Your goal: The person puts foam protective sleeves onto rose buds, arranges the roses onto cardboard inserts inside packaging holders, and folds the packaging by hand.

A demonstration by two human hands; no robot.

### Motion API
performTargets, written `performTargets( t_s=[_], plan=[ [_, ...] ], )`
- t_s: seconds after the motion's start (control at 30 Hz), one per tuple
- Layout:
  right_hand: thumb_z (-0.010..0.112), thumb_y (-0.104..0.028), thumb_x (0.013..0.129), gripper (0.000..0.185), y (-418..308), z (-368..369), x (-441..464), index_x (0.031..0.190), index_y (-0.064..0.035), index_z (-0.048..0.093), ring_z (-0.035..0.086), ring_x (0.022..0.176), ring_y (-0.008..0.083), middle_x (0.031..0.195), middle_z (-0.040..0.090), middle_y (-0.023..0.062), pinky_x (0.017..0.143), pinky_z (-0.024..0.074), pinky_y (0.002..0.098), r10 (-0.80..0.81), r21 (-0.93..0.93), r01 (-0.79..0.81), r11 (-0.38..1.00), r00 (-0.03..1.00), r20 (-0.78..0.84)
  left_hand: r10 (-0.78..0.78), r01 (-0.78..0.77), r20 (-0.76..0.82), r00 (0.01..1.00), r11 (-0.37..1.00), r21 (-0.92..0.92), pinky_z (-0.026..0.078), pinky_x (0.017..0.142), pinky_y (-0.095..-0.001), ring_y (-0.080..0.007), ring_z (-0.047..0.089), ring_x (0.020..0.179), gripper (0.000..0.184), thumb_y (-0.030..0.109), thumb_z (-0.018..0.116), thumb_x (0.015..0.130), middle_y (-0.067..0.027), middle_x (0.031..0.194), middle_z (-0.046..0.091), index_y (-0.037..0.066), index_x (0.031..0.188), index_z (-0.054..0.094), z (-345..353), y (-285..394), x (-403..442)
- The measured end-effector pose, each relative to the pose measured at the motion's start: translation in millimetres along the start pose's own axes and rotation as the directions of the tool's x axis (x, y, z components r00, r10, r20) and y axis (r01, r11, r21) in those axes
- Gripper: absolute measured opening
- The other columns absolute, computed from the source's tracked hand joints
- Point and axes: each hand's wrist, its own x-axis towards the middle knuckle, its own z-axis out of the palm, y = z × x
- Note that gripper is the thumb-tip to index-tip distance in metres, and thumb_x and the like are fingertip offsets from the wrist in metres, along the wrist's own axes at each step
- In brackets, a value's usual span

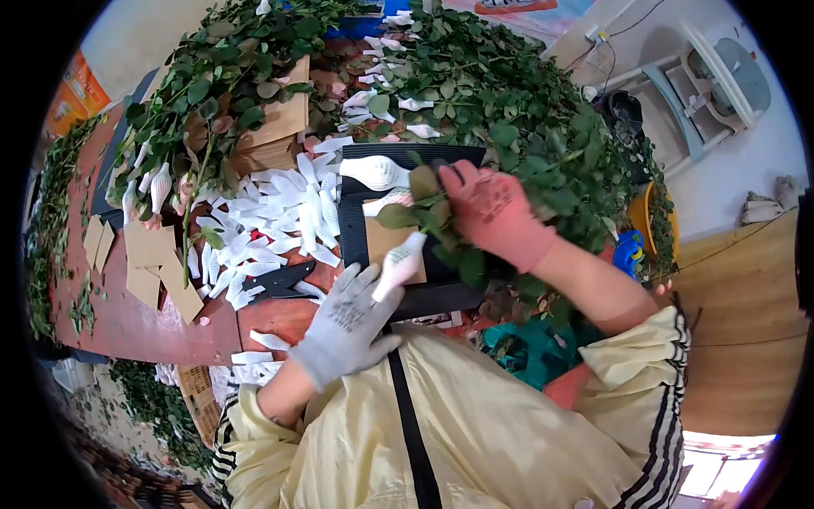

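My left hand (pixel 343 322), in a grey glove, has its fingers stretched out and its thumb apart; its fingertips are beside a rose bud in a white net sleeve (pixel 398 265). My right hand (pixel 492 208), in a pink glove with dark fingertips, is closed around leafy rose stems (pixel 434 208). A black box (pixel 441 301) lies under both hands, with cardboard (pixel 386 237) inside. Another netted bud (pixel 373 172) rests across its far left part. The leaves and my right hand hide much of the box.
Loose white net sleeves (pixel 271 204) and a black tool (pixel 280 282) lie left of the box. Cardboard pieces (pixel 157 263) sit farther left. Leafy roses (pixel 246 68) are heaped behind. A yellow bucket (pixel 651 216) and white chair (pixel 712 76) are at right.
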Motion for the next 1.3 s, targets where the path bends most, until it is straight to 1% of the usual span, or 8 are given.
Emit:
performTargets(
  t_s=[0.1,0.27,0.47,0.73,0.83,0.97,1.13,1.3],
  plan=[
    [0.055,-0.032,0.079,0.062,-14,35,-3,0.133,-0.0051,0.041,0.054,0.106,0.0267,0.127,0.049,0.0127,0.088,0.0437,0.035,0.043,-0.056,-0.032,0.998,0.976,0.215,-0.033,0.042,0.033,0.999,0.945,-0.325,0.045,0.083,-0.0402,-0.0312,0.059,0.097,0.047,0.033,0.07,0.073,-0.0127,0.102,0.062,0.004,0.107,0.059,-30,-6,-19],
    [0.062,-0.038,0.079,0.071,6,52,-18,0.136,-0.0034,0.038,0.044,0.123,0.0312,0.136,0.041,0.0174,0.103,0.0355,0.0376,-0.08,0.229,0.03,0.973,0.974,0.213,-0.34,0.306,-0.241,0.909,0.937,-0.169,0.044,0.075,-0.0402,-0.0308,0.058,0.084,0.057,0.047,0.073,0.068,-0.0108,0.089,0.059,0.004,0.103,0.057,-25,-8,10],
    [0.064,-0.037,0.079,0.058,33,7,-33,0.126,-0.0071,0.05,0.046,0.12,0.0299,0.132,0.046,0.0184,0.105,0.0342,0.0376,-0.045,0.425,0.077,0.902,0.995,-0.086,-0.415,0.433,0.173,0.893,0.898,-0.081,0.046,0.076,-0.0396,-0.0332,0.059,0.09,0.049,0.036,0.072,0.07,-0.0135,0.094,0.061,0.005,0.106,0.059,-7,-10,55],
    [0.056,-0.04,0.08,0.046,13,38,-56,0.116,-0.0113,0.059,0.033,0.125,0.0327,0.131,0.044,0.0117,0.11,0.0234,0.0437,-0.117,0.39,0.137,0.911,0.99,-0.075,-0.057,0.02,-0.103,0.993,0.946,-0.323,0.046,0.078,-0.04,-0.0297,0.059,0.092,0.039,0.006,0.066,0.064,-0.0079,0.095,0.062,0.011,0.103,0.065,-17,-28,73],
    [0.056,-0.029,0.082,0.031,27,34,-51,0.107,-0.0131,0.062,0.042,0.117,0.028,0.119,0.053,0.0074,0.105,0.03,0.0405,-0.134,0.719,0.024,0.695,0.986,0.096,0.016,-0.032,-0.086,0.996,0.981,-0.19,0.045,0.084,-0.0423,-0.0294,0.059,0.1,0.044,0.009,0.071,0.063,-0.0093,0.103,0.062,0.011,0.107,0.064,-36,-24,81],
    [0.06,-0.022,0.077,0.024,59,4,-53,0.099,-0.0164,0.064,0.048,0.11,0.0228,0.109,0.058,0.0021,0.1,0.035,0.037,-0.233,0.271,0.258,0.927,0.965,-0.121,0.002,-0.053,-0.18,0.984,0.958,-0.281,0.041,0.095,-0.0426,-0.036,0.053,0.11,0.061,0.021,0.075,0.065,-0.0173,0.119,0.056,0.002,0.119,0.056,-55,-28,92],
    [0.069,-0.023,0.067,0.026,100,-37,-64,0.092,-0.0155,0.066,0.053,0.106,0.0219,0.104,0.06,0.0001,0.097,0.0375,0.0361,0.204,0.366,-0.062,0.929,0.908,-0.365,-0.112,0.077,-0.138,0.984,0.968,-0.237,0.039,0.097,-0.0436,-0.0363,0.051,0.114,0.061,0.027,0.071,0.071,-0.0196,0.123,0.054,0.003,0.124,0.053,-40,-44,77],
    [0.067,-0.022,0.068,0.03,107,-36,-50,0.097,-0.017,0.064,0.057,0.097,0.0186,0.1,0.061,-0.0008,0.092,0.0391,0.0349,0.068,0.052,-0.048,0.997,0.859,-0.507,-0.23,0.221,-0.145,0.962,0.972,-0.077,0.04,0.096,-0.0433,-0.0365,0.051,0.111,0.056,0.022,0.069,0.071,-0.0185,0.119,0.055,0.003,0.121,0.054,-14,-41,81]
  ],
)
